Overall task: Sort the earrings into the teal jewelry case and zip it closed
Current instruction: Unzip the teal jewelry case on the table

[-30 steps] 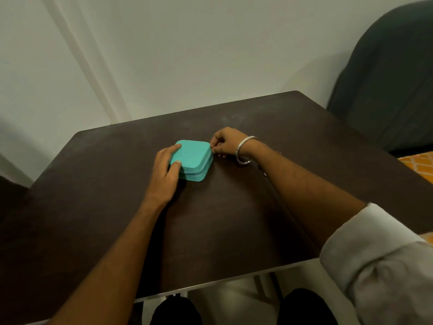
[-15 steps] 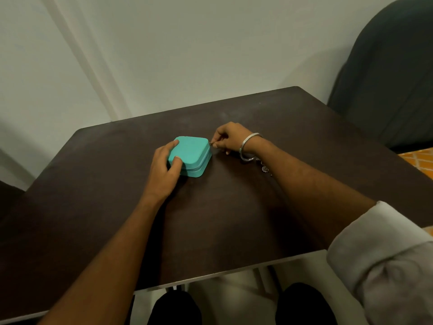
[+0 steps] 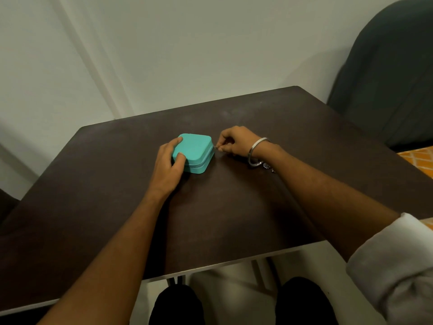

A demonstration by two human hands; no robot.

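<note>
Dark table [image 3: 234, 207], left hand [image 3: 167, 166] steadying teal case [image 3: 195, 148], right hand [image 3: 236, 141] pinching zipper pull [image 3: 216, 147]

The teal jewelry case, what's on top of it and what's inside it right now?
On the teal jewelry case rest the left hand fingers; the right hand pinches the zipper pull at its side. The lid is down, so its contents cannot be seen.
</note>
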